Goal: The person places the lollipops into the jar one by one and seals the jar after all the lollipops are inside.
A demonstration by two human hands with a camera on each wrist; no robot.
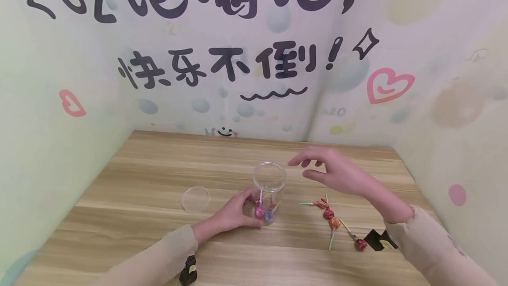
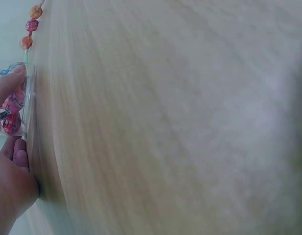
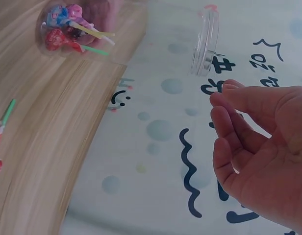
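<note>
My left hand [image 1: 234,213] grips a clear plastic jar [image 1: 270,182] low on its side, fingers behind and thumb in front. The jar stands upright on the table with its mouth uncovered. Inside lie several lollipops: a pink one [image 1: 259,211], a blue one [image 1: 269,215] and a red one [image 3: 55,39] among them. To the right of the jar's rim my right hand [image 1: 333,169] hovers above the table, fingers loosely bent and holding nothing. Below it on the table lie several more lollipops, including an orange one [image 1: 335,223] and a dark red one [image 1: 360,244].
A clear round lid [image 1: 195,199] lies flat to the left of the jar. The wood-grain table [image 1: 158,162] meets a printed wall [image 1: 190,114] at the back, with side walls left and right. A black device [image 1: 188,270] is on the left wrist.
</note>
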